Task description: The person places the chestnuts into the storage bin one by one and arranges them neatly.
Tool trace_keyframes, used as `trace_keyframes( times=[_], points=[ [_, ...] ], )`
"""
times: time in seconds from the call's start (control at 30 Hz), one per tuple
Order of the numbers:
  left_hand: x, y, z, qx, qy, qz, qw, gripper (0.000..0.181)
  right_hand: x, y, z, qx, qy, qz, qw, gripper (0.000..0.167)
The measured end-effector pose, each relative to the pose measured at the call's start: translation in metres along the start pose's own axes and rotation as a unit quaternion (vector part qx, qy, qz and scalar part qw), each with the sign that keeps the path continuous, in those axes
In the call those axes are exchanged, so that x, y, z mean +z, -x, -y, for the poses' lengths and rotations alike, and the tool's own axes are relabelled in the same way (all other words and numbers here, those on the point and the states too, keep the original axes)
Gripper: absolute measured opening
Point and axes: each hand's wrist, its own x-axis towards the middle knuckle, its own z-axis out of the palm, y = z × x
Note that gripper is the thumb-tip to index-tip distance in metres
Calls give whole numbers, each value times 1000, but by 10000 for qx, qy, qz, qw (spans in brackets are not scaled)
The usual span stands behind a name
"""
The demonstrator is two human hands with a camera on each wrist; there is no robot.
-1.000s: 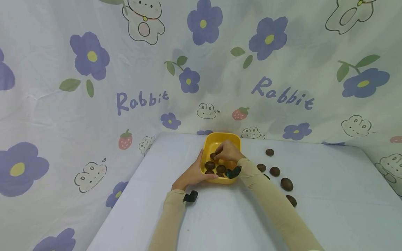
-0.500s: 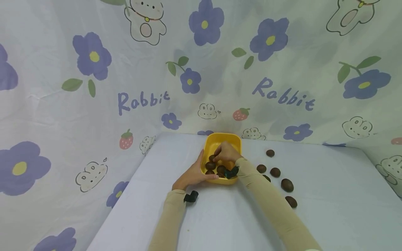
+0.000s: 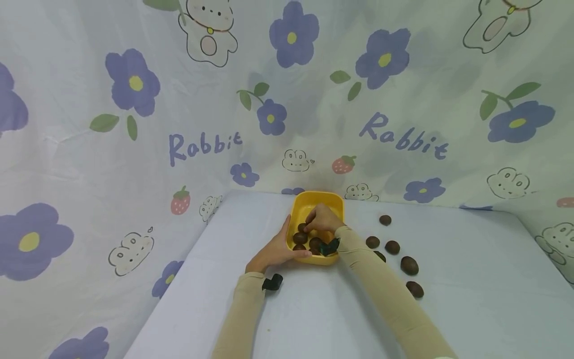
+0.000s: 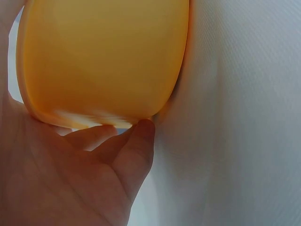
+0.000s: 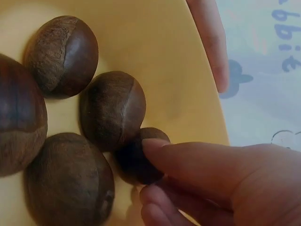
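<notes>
A yellow plastic box (image 3: 319, 193) stands on the table, with several brown chestnuts (image 3: 300, 238) on its floor. My left hand (image 3: 274, 248) grips its near left corner, thumb along the front and fingers along the left side. From below in the left wrist view, fingertips (image 4: 143, 129) press on the wall of the box (image 4: 103, 61). Inside, my right hand (image 3: 325, 218) pinches a small chestnut (image 5: 136, 162) between thumb and fingers. That chestnut touches or nearly touches a neighbouring chestnut (image 5: 113, 110). My right wrist hides the box's near right part in the head view.
Right of the box, several loose chestnuts (image 3: 409, 265) lie on the white table (image 3: 484, 279), one of them partly behind the right sleeve. Behind the table hangs a white cloth (image 3: 305, 134) printed with flowers and rabbits.
My right hand has shifted slightly toward the near left inside the box, bringing the pinched chestnut closer to the others. The left hand keeps its hold on the box.
</notes>
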Motion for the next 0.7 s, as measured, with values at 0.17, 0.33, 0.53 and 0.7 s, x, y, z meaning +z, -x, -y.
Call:
trace_keyframes(
  times=[0.17,0.33,0.53,0.7],
  points=[
    [0,2,-2,-30,-32,7,10000,136,-13,4,7,9,-71,-54,10000,29],
    [2,1,0,-54,-10,-24,10000,135,-37,15,11,-164,-299,-260,9991,40],
    [3,-1,0,113,110,21,9999,135,-74,48,6,-624,-395,-800,9941,38],
    [1,0,-1,206,210,-42,9996,139,-101,81,-11,-619,-402,-1352,9881,38]
  ],
)
